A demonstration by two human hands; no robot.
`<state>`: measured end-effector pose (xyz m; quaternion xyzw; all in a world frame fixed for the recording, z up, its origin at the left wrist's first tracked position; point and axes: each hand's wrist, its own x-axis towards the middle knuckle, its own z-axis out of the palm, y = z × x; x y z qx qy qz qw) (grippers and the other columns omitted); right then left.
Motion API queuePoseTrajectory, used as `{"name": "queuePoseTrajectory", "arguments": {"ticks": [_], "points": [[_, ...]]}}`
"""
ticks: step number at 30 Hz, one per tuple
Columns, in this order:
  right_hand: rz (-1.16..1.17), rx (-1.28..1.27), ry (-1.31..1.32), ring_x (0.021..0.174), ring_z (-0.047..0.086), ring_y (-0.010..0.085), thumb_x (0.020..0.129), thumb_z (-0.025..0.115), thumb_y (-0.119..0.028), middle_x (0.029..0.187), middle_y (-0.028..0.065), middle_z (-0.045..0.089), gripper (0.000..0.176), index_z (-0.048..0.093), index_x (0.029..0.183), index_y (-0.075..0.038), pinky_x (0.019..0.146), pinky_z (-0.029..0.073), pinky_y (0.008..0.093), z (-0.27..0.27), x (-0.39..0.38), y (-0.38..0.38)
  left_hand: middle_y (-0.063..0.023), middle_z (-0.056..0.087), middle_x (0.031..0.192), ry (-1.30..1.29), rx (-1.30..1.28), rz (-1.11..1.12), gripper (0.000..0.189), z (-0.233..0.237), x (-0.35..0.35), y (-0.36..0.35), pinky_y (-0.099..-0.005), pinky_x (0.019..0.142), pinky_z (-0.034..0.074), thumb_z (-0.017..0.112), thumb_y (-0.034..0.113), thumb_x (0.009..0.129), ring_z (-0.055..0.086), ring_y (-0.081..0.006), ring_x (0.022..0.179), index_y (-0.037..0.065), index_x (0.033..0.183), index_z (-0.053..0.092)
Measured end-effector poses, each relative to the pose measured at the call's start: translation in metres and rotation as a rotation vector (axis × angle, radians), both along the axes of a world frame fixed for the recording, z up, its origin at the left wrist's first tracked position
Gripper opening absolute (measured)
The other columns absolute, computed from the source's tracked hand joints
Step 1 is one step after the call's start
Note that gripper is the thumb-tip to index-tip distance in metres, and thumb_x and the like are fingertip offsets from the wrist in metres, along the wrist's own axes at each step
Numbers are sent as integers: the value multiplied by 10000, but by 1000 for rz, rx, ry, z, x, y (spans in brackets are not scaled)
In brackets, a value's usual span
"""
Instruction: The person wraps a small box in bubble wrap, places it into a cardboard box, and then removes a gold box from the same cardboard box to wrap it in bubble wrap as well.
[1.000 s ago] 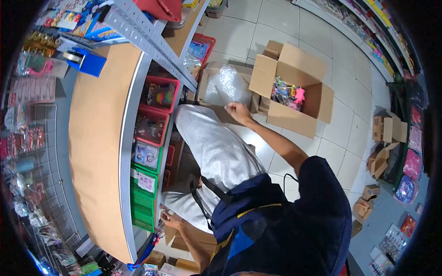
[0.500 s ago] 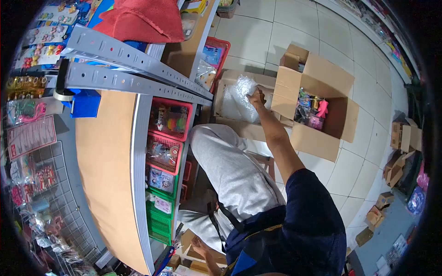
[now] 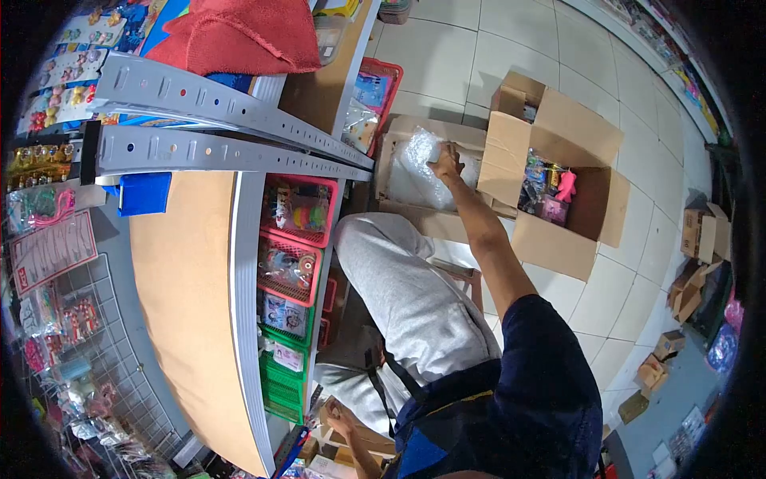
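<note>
- Fingers of your right hand were curled round the near edge of the bubble wrap, gripping it.
- That bubble wrap sat crumpled inside the shallow cardboard box, which stood on the tiled floor ahead of your outstretched arm.
- Your left hand was low in the view, close to your leg in grey trousers and near a brown carton; its fingers looked bent, but whether they held anything could not be told.
- Just beside the shallow cardboard box, you had a deep carton with its flaps spread; small packaged goods lay in it, with a pink figure among them.
- On the other side of your legs ran the shelf, with a red basket and a green basket along its edge.
- Above those baskets in your view, metal uprights crossed the shelf, and a red cloth lay beyond them.
</note>
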<state>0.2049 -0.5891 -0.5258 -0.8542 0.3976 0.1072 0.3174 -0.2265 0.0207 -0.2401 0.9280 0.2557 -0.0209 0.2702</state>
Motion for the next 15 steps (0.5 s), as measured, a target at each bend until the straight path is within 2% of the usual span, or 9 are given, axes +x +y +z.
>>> {"name": "queuePoseTrajectory", "arguments": {"ticks": [4,7,10,12,14,15], "points": [[-72,155,4,1386,428,397,740,852,-401,1505,147,459,1034,252,1545,-157,1097,315,646,16,9,4,-151,711,975,44,22,8,213,4,4,-7,-389,817,505,634,172,948,665,-268,904,-16,1038,679],[-148,159,121,1369,460,398,727,846,-483,1498,185,475,898,462,1443,-100,1107,302,673,11,18,9,-147,700,972,73,43,57,196,12,8,-19,-396,760,478,651,147,907,654,-282,895,0,1030,692],[-86,80,114,1355,466,423,729,832,-526,1463,202,505,944,441,1462,-77,1111,284,680,12,14,14,-152,690,912,20,50,31,153,23,17,-38,-399,735,465,653,121,886,640,-300,845,11,973,713],[-125,16,66,1329,490,407,746,813,-532,1411,206,538,1040,285,1508,-63,1071,314,689,11,15,16,-152,680,875,-79,-5,44,131,30,21,-53,-404,716,456,654,111,874,627,-311,813,18,935,722],[-164,-41,18,1302,513,392,762,795,-538,1360,209,572,1146,128,1554,-48,1032,345,698,7,17,22,-155,689,884,54,66,31,154,24,6,-33,-399,765,492,642,106,891,645,-296,831,-12,968,701],[-187,-5,-30,1269,536,391,759,801,-532,1343,206,581,1145,127,1551,-52,1018,360,695,-12,20,21,-165,698,893,83,55,60,168,18,2,-28,-402,783,508,630,106,909,663,-296,842,-30,992,683]]}}
